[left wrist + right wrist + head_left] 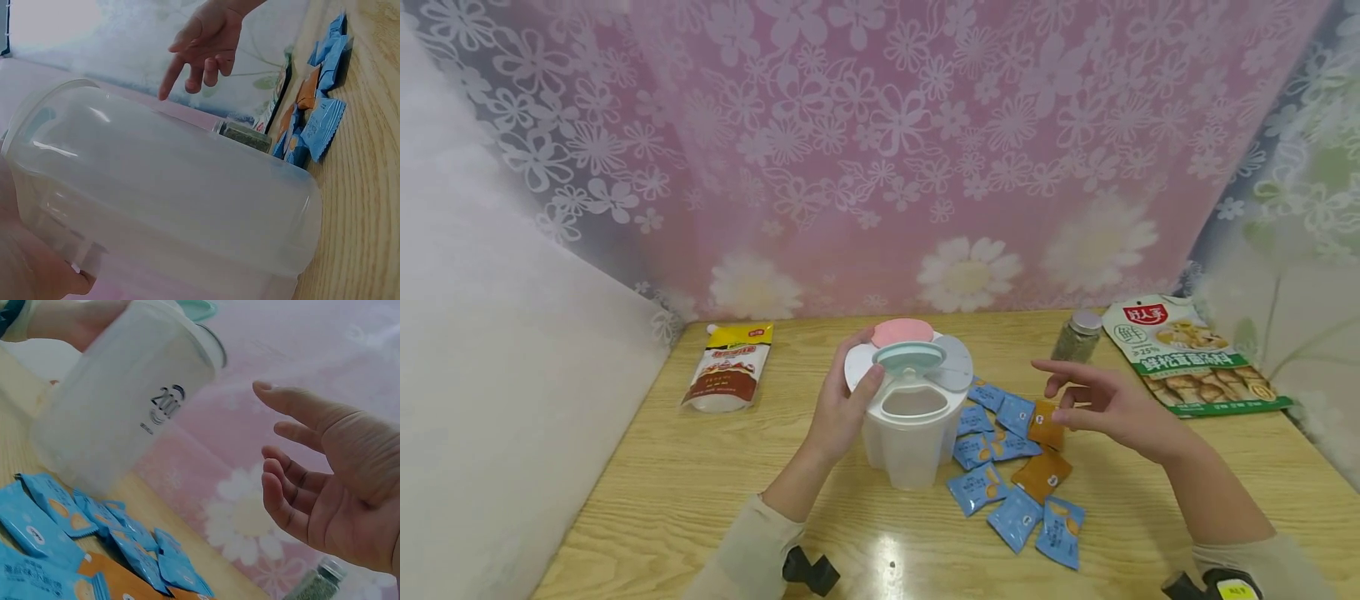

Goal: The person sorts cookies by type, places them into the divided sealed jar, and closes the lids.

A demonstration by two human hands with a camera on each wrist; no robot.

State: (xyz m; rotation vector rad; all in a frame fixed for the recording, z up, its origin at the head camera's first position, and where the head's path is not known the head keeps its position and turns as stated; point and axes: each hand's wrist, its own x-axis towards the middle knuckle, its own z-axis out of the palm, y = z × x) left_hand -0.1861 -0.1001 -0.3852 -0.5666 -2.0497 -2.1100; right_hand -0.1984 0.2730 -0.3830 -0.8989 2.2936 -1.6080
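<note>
A translucent white storage canister (913, 454) stands upright on the table. Its lid carries pink (902, 332), teal (910, 357), grey and white flaps, and the oval opening at the front is uncovered. My left hand (842, 408) grips the canister's upper left side, thumb up by the teal flap; part of that hand shows at the left edge of the left wrist view. Loosely bent, the fingers of my right hand (1112, 406) hold nothing above the table, to the right of the canister. Below and left of it lie several blue snack packets (1015, 518) and orange packets (1042, 475).
A glass jar of dried green herbs (1077, 337) stands behind my right hand. To its right lies a green-and-white mushroom bag (1198, 358). A yellow, white and brown pouch (730, 367) sits at the far left. Flowered cloth (850, 208) hangs behind the wooden table (700, 517).
</note>
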